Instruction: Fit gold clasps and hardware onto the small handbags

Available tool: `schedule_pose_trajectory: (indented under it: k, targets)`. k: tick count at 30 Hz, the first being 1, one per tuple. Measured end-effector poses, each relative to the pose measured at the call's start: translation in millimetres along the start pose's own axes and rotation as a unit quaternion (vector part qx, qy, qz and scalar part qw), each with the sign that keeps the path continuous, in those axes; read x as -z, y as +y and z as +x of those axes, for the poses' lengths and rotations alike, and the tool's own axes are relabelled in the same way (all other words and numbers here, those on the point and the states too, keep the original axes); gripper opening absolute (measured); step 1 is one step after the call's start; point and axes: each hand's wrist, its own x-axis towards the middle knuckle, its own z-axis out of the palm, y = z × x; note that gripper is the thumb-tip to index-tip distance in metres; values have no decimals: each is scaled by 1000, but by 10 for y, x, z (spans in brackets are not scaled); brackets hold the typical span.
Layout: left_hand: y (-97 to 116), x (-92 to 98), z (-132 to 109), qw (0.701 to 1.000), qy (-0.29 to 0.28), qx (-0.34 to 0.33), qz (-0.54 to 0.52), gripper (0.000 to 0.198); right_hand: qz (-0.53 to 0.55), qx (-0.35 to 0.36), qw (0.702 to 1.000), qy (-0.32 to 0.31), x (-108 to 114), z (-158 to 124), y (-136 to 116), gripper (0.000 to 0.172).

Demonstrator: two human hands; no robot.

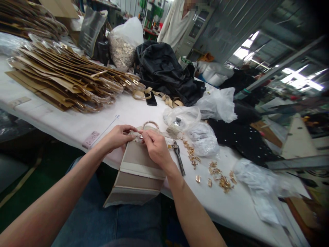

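Note:
A beige handbag panel [140, 183] with a short curved handle [151, 124] hangs over the table's front edge onto my lap. My left hand [120, 137] has its fingertips pinched at the panel's upper edge. Close beside it, my right hand [157, 146] is closed at the same edge, thumb and finger on a small shiny metal piece [141, 136]. My fingers partly cover that piece, so its exact form is hidden. Right of my right hand lies a dark-handled tool [179, 157], next to a gold-coloured fitting [171, 146].
Gold-coloured metal fittings [191, 152] lie loose on the right, with another pile of fittings [222, 180] beyond. Plastic bags [203, 137] stand behind them. Stacked brown bag panels [61, 75] fill the left. A phone [151, 98] and black material [164, 68] lie farther back. A person [174, 24] stands behind.

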Motion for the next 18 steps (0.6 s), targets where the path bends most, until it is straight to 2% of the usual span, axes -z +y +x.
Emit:
schedule_pose_trajectory:
  k: [2, 5, 6, 8, 13, 18]
  targets:
    - [-25, 8, 13, 1000, -7, -4, 5, 53, 67, -52, 996, 26, -2, 11, 6, 26]
    - [-51, 20, 19, 1000, -18, -1, 5, 55, 140, -111, 984, 31, -50, 23, 38, 41]
    - [-57, 24, 20, 1000, -19, 0, 8, 56, 150, -124, 981, 26, -69, 28, 47, 40]
    - [-74, 35, 21, 1000, -19, -6, 15, 56, 155, -138, 978, 18, -103, 43, 54, 28]
    - [-124, 57, 35, 999, -15, -33, 18, 51, 72, -102, 991, 37, -152, 85, 29, 17]
    - [-125, 59, 33, 1000, -17, -15, 19, 54, 6, -79, 996, 51, -188, 101, 18, 7]
